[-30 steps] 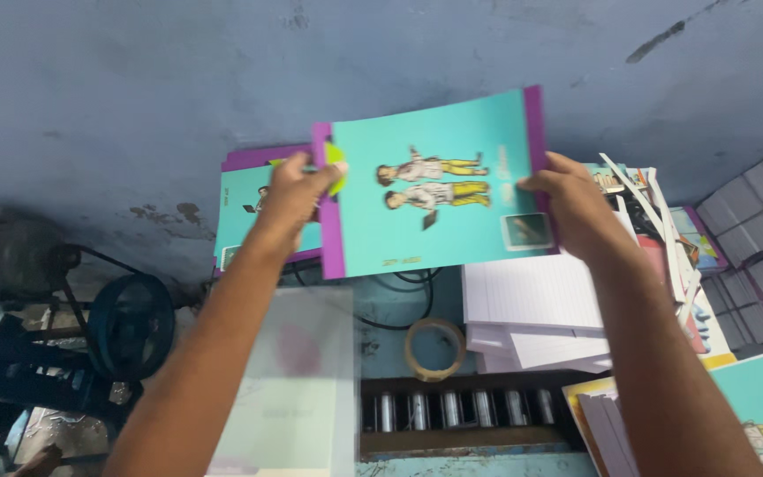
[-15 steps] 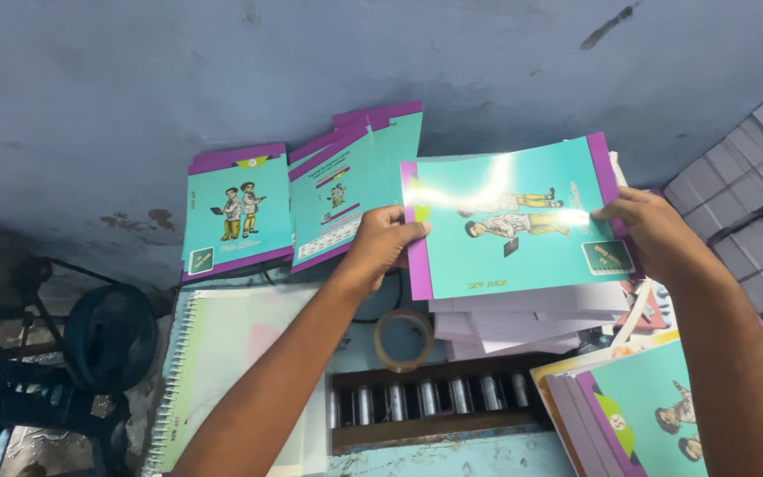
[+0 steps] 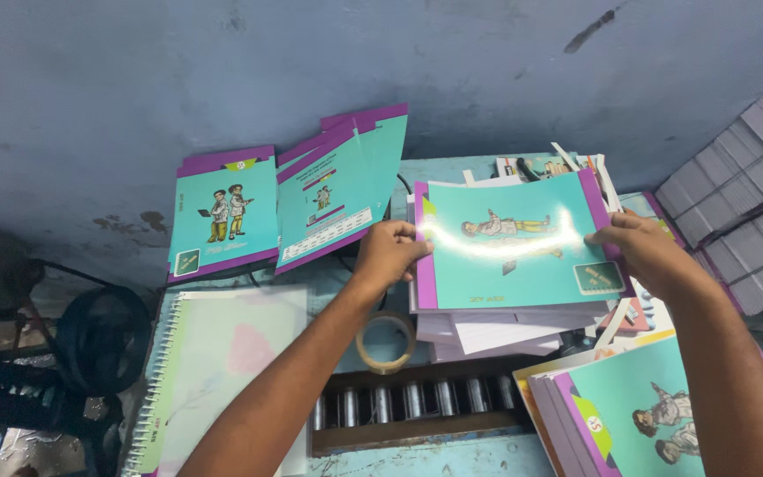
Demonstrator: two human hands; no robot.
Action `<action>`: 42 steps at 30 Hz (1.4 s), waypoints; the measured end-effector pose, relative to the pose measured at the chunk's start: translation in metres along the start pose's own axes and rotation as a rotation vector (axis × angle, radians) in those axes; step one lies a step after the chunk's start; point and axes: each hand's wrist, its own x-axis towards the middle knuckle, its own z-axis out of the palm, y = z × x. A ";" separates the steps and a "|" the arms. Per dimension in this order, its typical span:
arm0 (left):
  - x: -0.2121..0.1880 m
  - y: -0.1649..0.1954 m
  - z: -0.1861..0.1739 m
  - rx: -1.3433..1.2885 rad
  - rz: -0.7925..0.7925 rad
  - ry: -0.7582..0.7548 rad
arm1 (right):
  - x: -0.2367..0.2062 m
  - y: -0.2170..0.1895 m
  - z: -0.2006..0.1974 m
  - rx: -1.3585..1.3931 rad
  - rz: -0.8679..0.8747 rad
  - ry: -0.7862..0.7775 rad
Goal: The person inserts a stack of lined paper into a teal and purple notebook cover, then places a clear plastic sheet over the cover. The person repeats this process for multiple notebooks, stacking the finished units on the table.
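Note:
A glossy teal cover sheet with purple edges and cartoon figures (image 3: pixel 512 243) lies almost flat on a stack of white paper (image 3: pixel 487 331). My left hand (image 3: pixel 389 256) pinches its left edge. My right hand (image 3: pixel 642 252) holds its right edge. Both forearms reach in from the bottom of the view. Several matching teal covers (image 3: pixel 337 190) lean against the blue wall to the left of the stack.
A spiral-bound pad (image 3: pixel 214 371) lies at lower left. A roll of clear tape (image 3: pixel 386 343) sits above a wooden bar with metal rollers (image 3: pixel 408 406). More teal covers (image 3: pixel 646 406) are stacked at lower right. Bundles of white books (image 3: pixel 752 212) stand at the right. A black wheel (image 3: pixel 103 340) is at the left.
Both hands carried the teal cover down and to the right, from in front of the wall onto the white paper stack. The view tilted so more of the leaning covers shows.

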 end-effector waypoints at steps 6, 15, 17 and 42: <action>-0.004 0.000 0.002 0.038 0.030 0.017 | -0.003 0.009 0.001 -0.011 -0.015 -0.068; -0.003 -0.005 0.001 0.032 0.053 0.041 | -0.002 0.012 0.007 -0.164 -0.017 -0.064; -0.003 -0.007 0.001 0.012 0.046 0.039 | -0.001 0.012 0.007 -0.223 -0.029 -0.042; -0.007 -0.014 0.006 0.138 0.162 0.184 | -0.001 0.009 0.015 -0.441 -0.014 0.079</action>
